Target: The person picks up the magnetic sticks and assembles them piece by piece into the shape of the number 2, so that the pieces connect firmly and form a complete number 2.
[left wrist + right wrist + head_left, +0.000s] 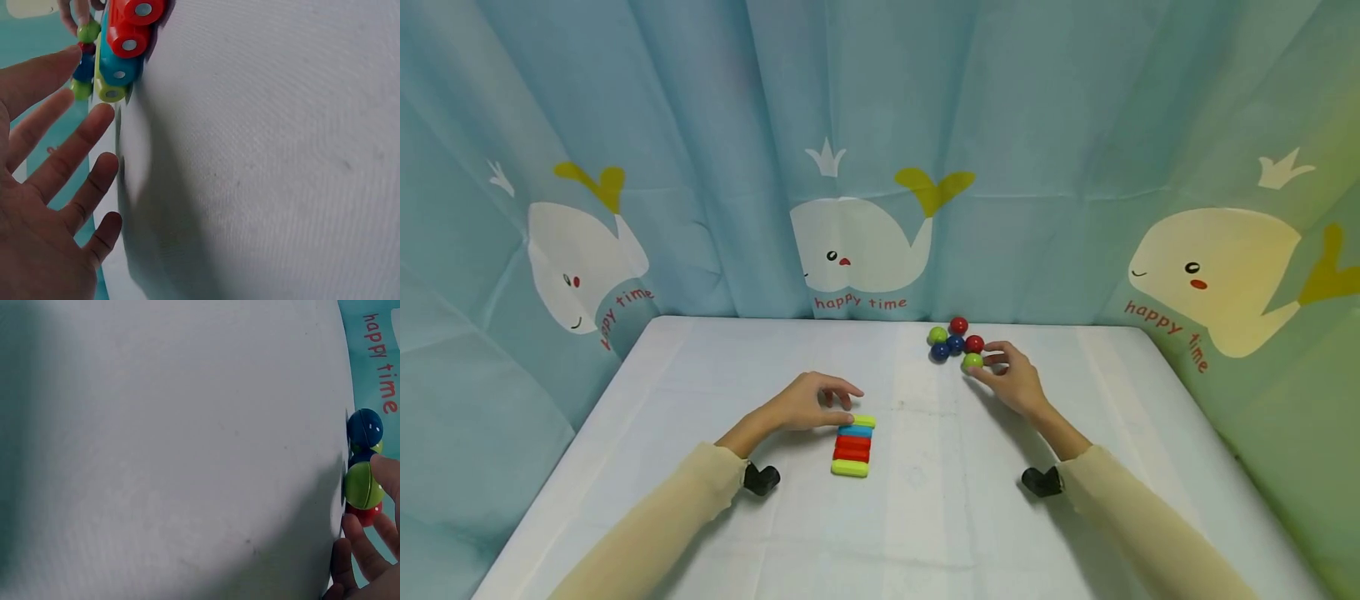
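In the head view my left hand (812, 402) is beside a row of coloured toy bars (853, 450), its thumb tip right at the far lime bar (865, 422). In the left wrist view its fingers (69, 162) are spread and hold nothing. My right hand (1017, 382) reaches to the cluster of small balls at the table's far edge. In the right wrist view its thumb overlaps the near green ball (362, 486), with fingertips just below that ball. A red ball (974, 343) sits beside the fingers, and blue balls (940, 352) lie to their left.
A white cloth (917, 517) covers the table. At its far edge hangs a light blue curtain (1037, 167) with whale prints. Another green ball (937, 335) and a red ball (958, 326) are at the back of the cluster. Black wrist mounts (1041, 482) stick out at both cuffs.
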Demonstrator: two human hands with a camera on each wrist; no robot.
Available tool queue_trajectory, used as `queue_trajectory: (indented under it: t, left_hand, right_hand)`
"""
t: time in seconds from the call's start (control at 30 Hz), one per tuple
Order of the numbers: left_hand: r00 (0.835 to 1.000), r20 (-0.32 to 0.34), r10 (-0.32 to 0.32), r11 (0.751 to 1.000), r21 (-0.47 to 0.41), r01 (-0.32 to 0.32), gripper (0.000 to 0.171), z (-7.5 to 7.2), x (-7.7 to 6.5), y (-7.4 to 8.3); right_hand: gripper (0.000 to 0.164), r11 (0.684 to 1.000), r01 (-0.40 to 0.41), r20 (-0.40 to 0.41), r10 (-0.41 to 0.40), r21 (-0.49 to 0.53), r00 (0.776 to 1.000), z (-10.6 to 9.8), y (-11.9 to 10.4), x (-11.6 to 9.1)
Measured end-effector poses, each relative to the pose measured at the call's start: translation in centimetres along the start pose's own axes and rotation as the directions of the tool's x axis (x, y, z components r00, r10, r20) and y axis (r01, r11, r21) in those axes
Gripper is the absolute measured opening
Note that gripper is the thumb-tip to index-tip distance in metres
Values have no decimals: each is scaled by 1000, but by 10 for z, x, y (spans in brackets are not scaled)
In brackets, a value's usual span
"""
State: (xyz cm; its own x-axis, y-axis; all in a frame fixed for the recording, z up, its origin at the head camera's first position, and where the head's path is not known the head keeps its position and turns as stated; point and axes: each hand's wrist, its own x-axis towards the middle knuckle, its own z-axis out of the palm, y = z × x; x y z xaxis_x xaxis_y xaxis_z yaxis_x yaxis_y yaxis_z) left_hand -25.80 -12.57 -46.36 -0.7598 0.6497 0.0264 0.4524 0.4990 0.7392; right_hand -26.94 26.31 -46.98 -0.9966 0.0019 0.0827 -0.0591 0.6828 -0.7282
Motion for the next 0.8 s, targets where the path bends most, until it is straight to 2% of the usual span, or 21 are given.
queue_trajectory:
  t: [0.2, 0.47, 0.6, 0.8]
  left_hand:
    - [1000, 8, -1, 1000, 4, 1, 34, 3, 1, 2]
    - [1000, 23, 3, 1000, 13, -3, 31, 3, 2, 2]
    - [1000, 29, 3, 999, 33, -3, 28, 2, 3, 1]
    - [1000, 31, -4, 998, 58, 2, 23, 4, 4, 1]
  right_hand:
    - [49, 999, -33, -13, 33, -7, 999, 3, -3, 1]
    - [41, 1000, -9, -15, 9, -22, 1000, 4, -1, 0]
    - [39, 1000, -3, 3, 3, -23, 1000, 3, -1, 1]
    - [41, 999, -39, 29, 39, -20, 999, 3, -2, 1]
